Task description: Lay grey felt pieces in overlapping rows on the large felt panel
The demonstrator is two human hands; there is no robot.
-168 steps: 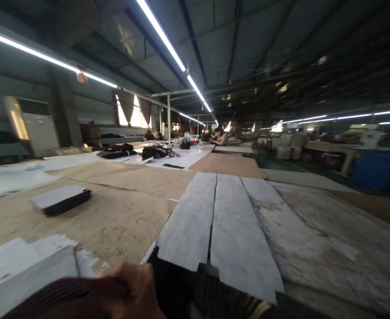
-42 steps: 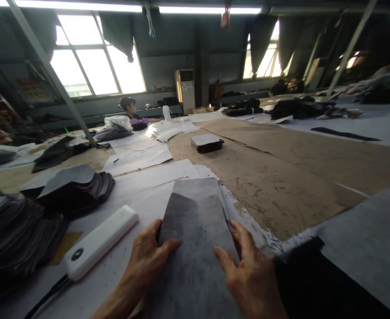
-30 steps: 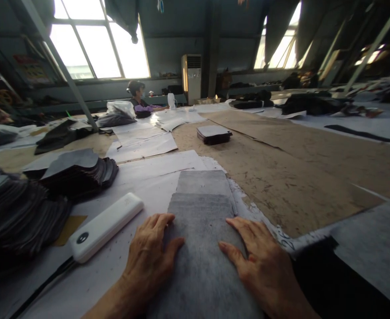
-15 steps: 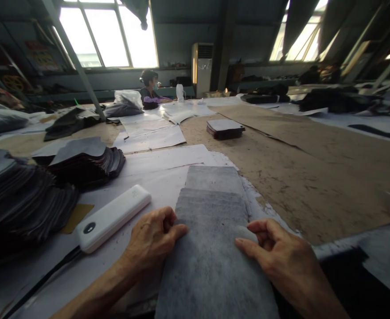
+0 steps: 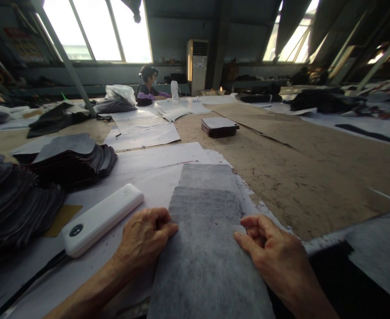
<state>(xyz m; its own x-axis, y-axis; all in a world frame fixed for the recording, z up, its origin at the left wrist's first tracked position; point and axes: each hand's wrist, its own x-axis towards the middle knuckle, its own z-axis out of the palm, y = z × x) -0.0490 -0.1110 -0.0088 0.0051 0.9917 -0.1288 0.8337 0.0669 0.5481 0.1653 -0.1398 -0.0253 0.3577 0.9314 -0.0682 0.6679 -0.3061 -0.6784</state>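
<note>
A stack of overlapping grey fabric pieces (image 5: 208,261) lies lengthwise in front of me, their upper edges stepped in a fan at the far end. My left hand (image 5: 146,235) pinches the left edge of the top piece, thumb over it and fingers curled. At the opposite edge is my right hand (image 5: 271,248), its thumb on the fabric and its bent fingers at the side. Whatever the right fingertips press from beneath is partly hidden. Left of my left hand, a white power bank (image 5: 103,219) with a black cable rests on white paper (image 5: 158,166).
Tall piles of dark cut pieces (image 5: 12,204) and another pile (image 5: 68,159) stand at the left. A smaller stack (image 5: 219,126) sits farther off on the brown table covering (image 5: 274,177). Across the table a person (image 5: 148,86) sits near a white object (image 5: 174,89).
The view has shifted slightly, so most things sit a little farther left. My right fingers have drawn in closer to the fabric's edge; the left hand keeps its pinch.
</note>
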